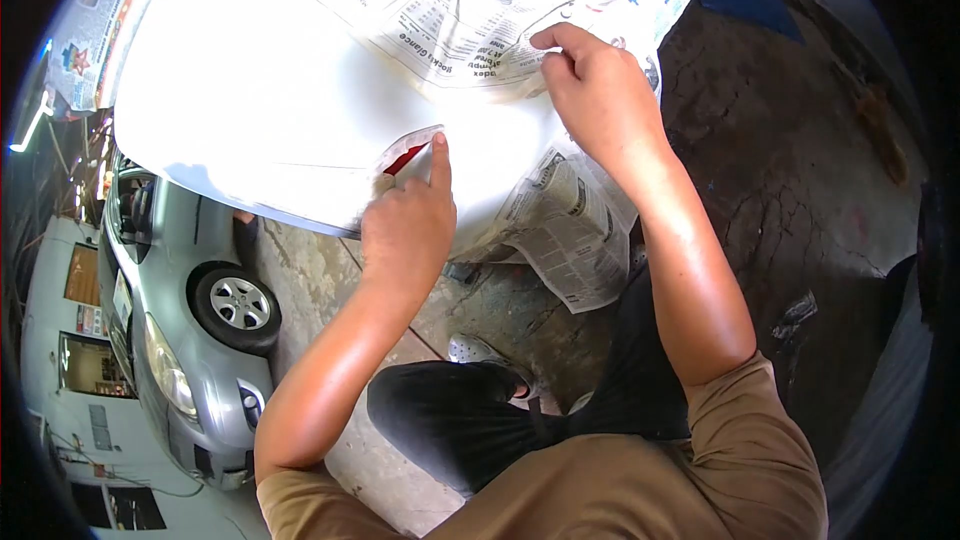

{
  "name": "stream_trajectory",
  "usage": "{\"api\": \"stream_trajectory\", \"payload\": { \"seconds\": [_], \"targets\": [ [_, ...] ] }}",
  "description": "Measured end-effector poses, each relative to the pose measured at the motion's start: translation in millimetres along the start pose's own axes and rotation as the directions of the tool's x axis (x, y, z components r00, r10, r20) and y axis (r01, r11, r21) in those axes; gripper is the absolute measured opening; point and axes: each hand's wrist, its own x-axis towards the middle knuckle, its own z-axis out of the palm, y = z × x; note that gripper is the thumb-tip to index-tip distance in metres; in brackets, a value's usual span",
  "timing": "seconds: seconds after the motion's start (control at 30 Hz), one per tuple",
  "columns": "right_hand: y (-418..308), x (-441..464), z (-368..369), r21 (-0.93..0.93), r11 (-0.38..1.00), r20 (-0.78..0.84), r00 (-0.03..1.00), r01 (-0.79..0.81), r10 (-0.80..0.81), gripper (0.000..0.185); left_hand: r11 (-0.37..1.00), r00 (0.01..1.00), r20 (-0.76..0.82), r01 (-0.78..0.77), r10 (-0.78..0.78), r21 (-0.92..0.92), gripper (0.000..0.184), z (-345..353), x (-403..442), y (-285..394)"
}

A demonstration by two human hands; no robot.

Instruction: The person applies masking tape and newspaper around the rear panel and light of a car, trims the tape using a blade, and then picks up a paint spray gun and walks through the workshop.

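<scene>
Shows red strip [404, 160] slanting up-right; has left hand [408, 225] there, index straight, grip unclear; has right hand [602, 90] part-open.

Panel [240, 70] – v. smooth, newspaper [450, 30] w/ creases

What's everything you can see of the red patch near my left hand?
The red patch is a narrow, slanting sliver showing on the white panel, rising toward the right. A pale strip, paper or tape by its look, borders its upper edge. Your left hand has its index fingertip at the strip's right end; whether it presses is unclear. The patch's material cannot be told.
</scene>
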Motion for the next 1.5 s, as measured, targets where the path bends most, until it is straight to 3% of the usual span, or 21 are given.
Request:
{"api": "stream_trajectory", "payload": {
  "seconds": [0.03,0.23,0.43,0.67,0.7,0.77,0.8,0.83,0.87,0.9,0.93,1.0,1.03,1.07,1.13,1.17,1.2,1.27,1.37,1.47,1.5],
  "targets": [
    [0.3,0.4,-0.9,0.005,1.000,-0.005,1.000,-0.002,0.002,0.025,1.000,0.999,-0.043,-0.010,0.010,-0.010,0.067,-2.9,-0.1,-0.8],
    [3.2,1.3,-3.7,0.024,0.999,-0.010,0.999,-0.043,0.044,0.025,0.995,0.995,0.103,-0.008,-0.002,0.100,0.067,-18.6,7.9,0.9],
    [3.2,3.6,-5.8,0.020,0.998,0.006,0.998,-0.062,0.062,0.025,0.971,0.976,0.188,-0.148,0.112,0.189,0.067,-31.7,15.8,-3.4],
    [9.1,2.3,-15.4,0.012,0.999,0.029,0.998,-0.049,0.049,0.027,0.981,0.966,0.248,-0.109,0.067,0.162,0.071,-16.2,18.7,-5.9],
    [11.2,0.2,-20.0,0.009,1.000,0.063,0.998,-0.019,0.018,0.029,0.981,0.981,0.173,-0.113,0.085,0.159,0.073,-12.1,14.7,-10.0],
    [22.3,-10.2,-34.1,0.041,0.999,0.079,0.997,-0.005,0.001,0.031,0.986,0.957,0.291,-0.056,0.008,0.158,0.076,-16.0,19.8,-10.9],
    [34.0,-21.9,-42.2,0.107,0.994,0.030,1.000,0.003,-0.006,0.031,0.981,0.965,0.261,-0.074,0.025,0.181,0.073,-11.6,18.1,-14.6],
    [50.4,-37.2,-51.7,0.079,0.997,-0.011,1.000,-0.024,0.025,0.032,1.000,0.966,0.257,-0.026,0.022,0.012,0.069,-13.1,20.7,-16.9],
    [68.6,-60.2,-67.6,0.085,0.995,-0.017,0.998,-0.058,0.060,0.031,0.999,0.966,0.255,-0.044,0.042,0.000,0.067,-16.6,23.2,-16.2],
    [102.3,-88.5,-77.2,0.023,0.996,-0.064,0.994,-0.091,0.092,0.031,0.976,0.983,-0.028,-0.178,0.183,0.128,0.074,18.0,20.4,-30.4],
    [141.4,-122.8,-81.4,-0.033,0.993,-0.104,0.989,-0.114,0.110,0.031,0.971,0.985,0.009,-0.173,0.174,0.162,0.071,18.9,23.0,-29.4],
    [211.8,-215.6,-99.6,-0.123,0.915,-0.087,0.923,-0.384,0.375,0.032,0.963,0.984,0.105,-0.162,0.142,0.214,0.066,13.4,28.1,-26.1],
    [279.5,-288.7,-98.3,-0.268,0.883,-0.060,0.922,-0.384,0.383,0.031,0.960,0.979,0.163,-0.155,0.118,0.233,0.065,6.9,31.2,-23.5],
    [317.1,-357.8,-113.2,-0.366,0.725,0.073,0.759,-0.583,0.648,0.033,0.966,0.965,0.249,-0.138,0.081,0.219,0.065,-1.0,34.8,-20.2],
    [346.8,-493.9,-149.4,-0.483,0.382,0.070,0.400,-0.788,0.914,0.036,0.982,0.976,0.185,-0.138,0.112,0.131,0.067,-17.3,25.6,-18.9],
    [355.0,-558.8,-159.4,-0.489,0.308,-0.052,0.380,-0.816,0.924,0.031,0.987,0.980,0.157,-0.135,0.120,0.087,0.068,-23.0,16.7,-16.2],
    [393.7,-643.0,-168.8,-0.575,0.236,0.010,0.282,-0.783,0.959,0.033,0.993,0.972,0.203,-0.121,0.119,-0.002,0.068,-31.5,5.0,-6.2],
    [353.1,-666.0,-191.3,-0.585,-0.147,-0.198,-0.035,-0.798,0.980,0.033,0.984,0.947,0.299,-0.073,0.120,-0.163,0.067,-49.8,-21.2,10.7],
    [369.2,-729.6,-210.5,-0.676,-0.178,-0.146,-0.108,-0.715,0.983,0.037,0.956,0.869,0.448,-0.088,0.211,-0.279,0.056,-2.8,-75.5,7.3],
    [366.5,-720.4,-229.1,-0.946,0.057,0.110,-0.151,-0.320,0.982,0.039,0.932,0.805,0.560,0.028,0.194,-0.362,0.046,38.5,-142.8,7.9],
    [357.7,-704.3,-232.1,-0.866,-0.086,-0.004,-0.165,-0.492,0.986,0.041,0.946,0.685,0.667,-0.107,0.293,-0.306,0.041,44.6,-153.0,7.0]
  ]
}}
